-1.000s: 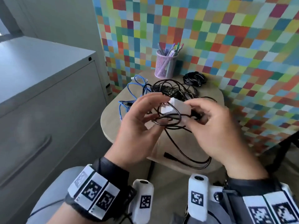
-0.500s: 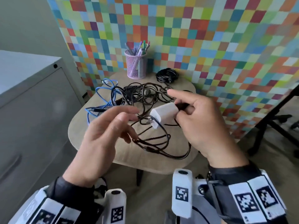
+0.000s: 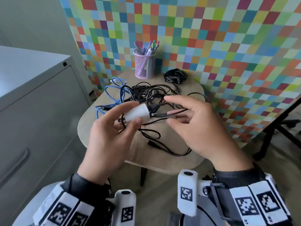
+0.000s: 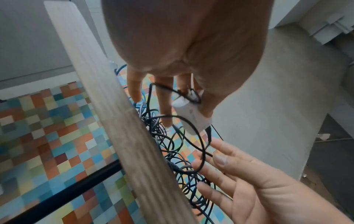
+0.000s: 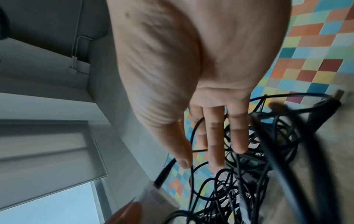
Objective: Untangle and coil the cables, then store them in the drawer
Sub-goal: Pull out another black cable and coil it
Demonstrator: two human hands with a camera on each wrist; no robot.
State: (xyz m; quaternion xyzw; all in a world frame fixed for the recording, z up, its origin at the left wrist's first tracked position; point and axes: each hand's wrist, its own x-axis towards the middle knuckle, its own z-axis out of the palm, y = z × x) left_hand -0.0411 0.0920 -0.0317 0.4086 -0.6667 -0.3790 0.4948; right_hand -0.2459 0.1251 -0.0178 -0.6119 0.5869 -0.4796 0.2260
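My left hand (image 3: 133, 113) pinches a white charger adapter (image 3: 140, 111) between thumb and fingers, above the small wooden table (image 3: 171, 162). A thin black cable (image 3: 164, 113) leaves the adapter and runs across the straight, spread fingers of my right hand (image 3: 168, 110), which does not grip it. Below lies a tangle of black cables (image 3: 151, 93) mixed with a blue cable (image 3: 114, 93). In the left wrist view the adapter (image 4: 191, 117) sits under my thumb. The right wrist view shows my fingers (image 5: 214, 136) straight over the tangle (image 5: 239, 189).
A coiled black cable (image 3: 175, 75) and a pink mesh pen cup (image 3: 144, 66) stand at the table's back by the checkered wall. A grey drawer cabinet (image 3: 40, 111) with a shut drawer and its handle (image 3: 16, 165) is on the left. A black stand's legs (image 3: 276, 128) are on the right.
The adapter passed from my right hand to my left. My right hand let go and spread its fingers; the left hand, open before, now pinches the adapter.
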